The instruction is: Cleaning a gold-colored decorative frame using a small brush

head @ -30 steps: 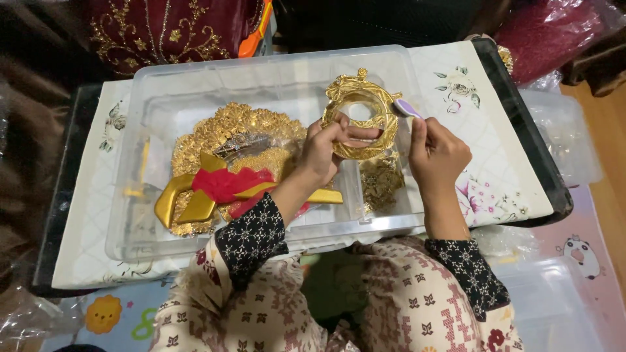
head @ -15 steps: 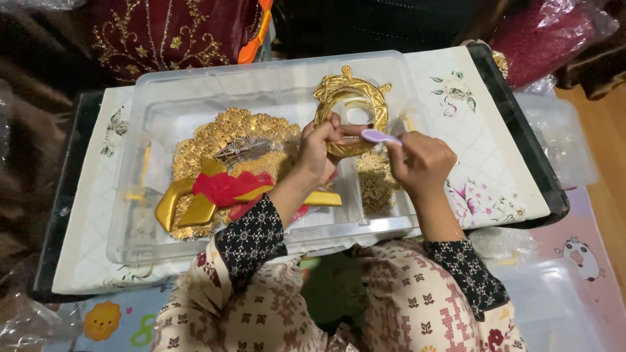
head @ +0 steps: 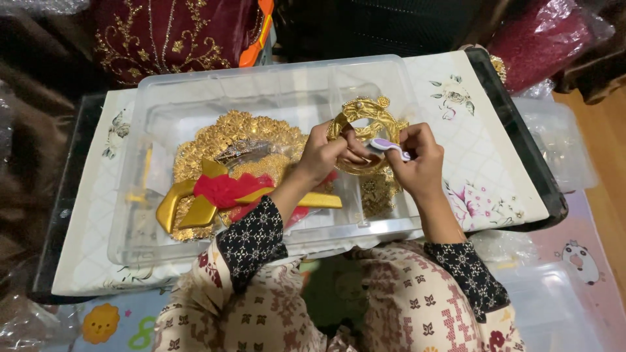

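Head view is showing the left hand (head: 324, 153) gripping a gold ring-shaped ornament (head: 365, 117), tilting it up over the clear plastic bin (head: 195, 91) so its face is reachable, while the right hand (head: 417, 160) is pinching a small lilac brush (head: 389, 147) against it.

Warm, moderately bright indoor light falls from above onto the middle of the counter (head: 495, 163), leaving its far-left corner and the dark fabrics beyond in deep shade. Soft glare streaks the walls of the clear plastic box (head: 195, 98) and glints off the gold ornaments (head: 235, 140). Shadows are faint and diffuse under the hands. Focus is sharp at the centre; fine detail softens slightly toward the frame's corners. The counter's edges bow outward, a mild wide-angle distortion. No motion blur is evident.
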